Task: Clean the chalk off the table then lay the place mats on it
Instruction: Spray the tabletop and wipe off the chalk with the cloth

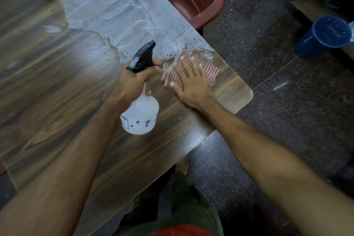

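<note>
my right hand [191, 82] lies flat, fingers spread, pressing the checked cloth [208, 72] on the table [57, 82]. the chalk smear [115, 5] stretches up and left of it. my left hand [132, 80] grips the spray bottle [140, 113] alongside.

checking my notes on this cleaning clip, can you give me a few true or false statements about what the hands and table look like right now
1. The left hand grips a spray bottle. True.
2. The right hand presses a sponge on the floor. False: it presses a checked cloth flat on the table, near its corner.
3. Chalk marks cover part of the table beyond the cloth. True.
4. The place mats are laid on the table. False: none are in view.
5. A blue bucket stands on the table. False: it is off to the right, beyond the table.
</note>
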